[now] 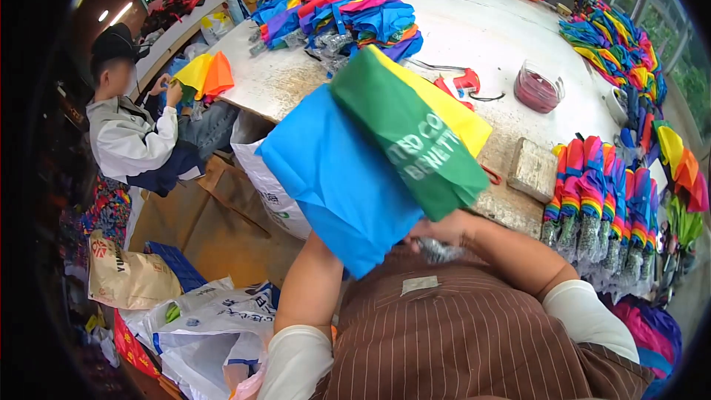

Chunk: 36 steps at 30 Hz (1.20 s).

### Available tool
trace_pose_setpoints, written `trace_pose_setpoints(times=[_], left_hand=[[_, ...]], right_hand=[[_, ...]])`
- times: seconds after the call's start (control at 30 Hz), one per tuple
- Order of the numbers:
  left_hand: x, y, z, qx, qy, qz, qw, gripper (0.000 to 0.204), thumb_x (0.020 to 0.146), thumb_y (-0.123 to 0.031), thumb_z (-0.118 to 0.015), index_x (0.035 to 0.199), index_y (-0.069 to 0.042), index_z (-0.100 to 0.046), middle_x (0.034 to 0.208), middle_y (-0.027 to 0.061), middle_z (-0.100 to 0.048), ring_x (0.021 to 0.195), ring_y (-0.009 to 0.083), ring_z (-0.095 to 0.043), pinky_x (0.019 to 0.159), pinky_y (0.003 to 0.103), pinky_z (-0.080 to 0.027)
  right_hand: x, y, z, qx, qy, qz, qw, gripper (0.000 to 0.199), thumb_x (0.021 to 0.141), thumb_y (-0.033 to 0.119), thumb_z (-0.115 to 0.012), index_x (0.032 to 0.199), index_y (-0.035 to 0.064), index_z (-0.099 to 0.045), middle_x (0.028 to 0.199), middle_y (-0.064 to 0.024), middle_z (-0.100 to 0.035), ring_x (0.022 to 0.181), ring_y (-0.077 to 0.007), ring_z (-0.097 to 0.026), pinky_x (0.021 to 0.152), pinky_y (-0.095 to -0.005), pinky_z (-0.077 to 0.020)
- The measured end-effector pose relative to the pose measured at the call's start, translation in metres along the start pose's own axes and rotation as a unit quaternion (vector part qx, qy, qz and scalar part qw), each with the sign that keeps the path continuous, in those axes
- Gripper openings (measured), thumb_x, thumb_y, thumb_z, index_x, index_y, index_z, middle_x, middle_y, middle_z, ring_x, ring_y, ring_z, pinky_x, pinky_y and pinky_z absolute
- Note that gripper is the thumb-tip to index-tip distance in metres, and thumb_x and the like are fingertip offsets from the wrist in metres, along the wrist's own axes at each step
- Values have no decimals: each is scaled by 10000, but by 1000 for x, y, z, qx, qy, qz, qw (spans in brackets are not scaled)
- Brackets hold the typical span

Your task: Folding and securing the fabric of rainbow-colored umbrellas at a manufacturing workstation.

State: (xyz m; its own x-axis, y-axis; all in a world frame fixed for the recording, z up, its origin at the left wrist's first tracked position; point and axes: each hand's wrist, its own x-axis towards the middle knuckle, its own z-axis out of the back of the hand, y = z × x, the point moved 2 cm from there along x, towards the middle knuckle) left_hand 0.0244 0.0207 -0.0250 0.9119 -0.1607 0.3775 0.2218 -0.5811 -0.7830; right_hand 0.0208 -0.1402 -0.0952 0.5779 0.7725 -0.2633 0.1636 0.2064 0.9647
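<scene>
A partly folded umbrella (326, 170) with loose blue, green and yellow panels hangs in front of my body, above the near table edge. My right hand (443, 228) is closed around its lower end, where a handle (440, 250) in shiny clear wrap sticks out. Pale lettering runs across the green panel. My left forearm (315, 281) goes up behind the blue panel, which hides my left hand and its fingers.
On the white table (474, 26) lie a red-handled tool (466, 81), a tub of dark red stuff (538, 89) and a worn block (532, 170). Bundled rainbow umbrellas (592, 192) line the right; more colourful umbrellas (378, 18) pile up far. A person (137, 133) sits at left, handling coloured fabric.
</scene>
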Motion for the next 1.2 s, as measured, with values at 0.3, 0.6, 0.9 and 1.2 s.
trace_pose_setpoints(times=[0.3, 0.6, 0.9, 1.2], left_hand=[[22, -13, 21, -53, -2, -20, 998, 528, 937, -374, -502, 1353, -67, -395, 1307, 106, -488, 1130, 234, -504, 989, 376, -412], [21, -8, 64, -151, 8, 31, 988, 527, 933, -381, -503, 1344, -67, -407, 1310, 104, -487, 1143, 241, -503, 994, 381, -410], [22, -7, 60, -31, -104, -11, 994, 491, 884, -356, -579, 1269, -62, -494, 1246, 73, -556, 1129, 245, -540, 995, 403, -418], [-12, 15, 31, 382, -158, -109, 904, 429, 726, -56, -777, 1091, 35, -570, 1005, 63, -626, 908, 144, -600, 874, 279, -450]], right_hand=[[-6, 8, -1, -178, -107, 44, 977, 517, 813, 404, -689, 1088, -1, -523, 847, -203, -623, 707, -326, -605, 640, -357, -486], [-13, -1, 8, -289, -132, 202, 926, 434, 873, 428, -619, 1006, 16, -587, 774, -84, -643, 643, -137, -629, 600, -257, -485], [-18, -51, 41, -102, 4, 109, 989, 569, 882, 507, -566, 1031, -42, -578, 789, -123, -631, 754, -211, -643, 631, -294, -506], [-42, 58, 18, -286, -336, 163, 882, 346, 789, 332, -737, 862, 49, -551, 702, -41, -542, 572, -133, -507, 542, -268, -424]])
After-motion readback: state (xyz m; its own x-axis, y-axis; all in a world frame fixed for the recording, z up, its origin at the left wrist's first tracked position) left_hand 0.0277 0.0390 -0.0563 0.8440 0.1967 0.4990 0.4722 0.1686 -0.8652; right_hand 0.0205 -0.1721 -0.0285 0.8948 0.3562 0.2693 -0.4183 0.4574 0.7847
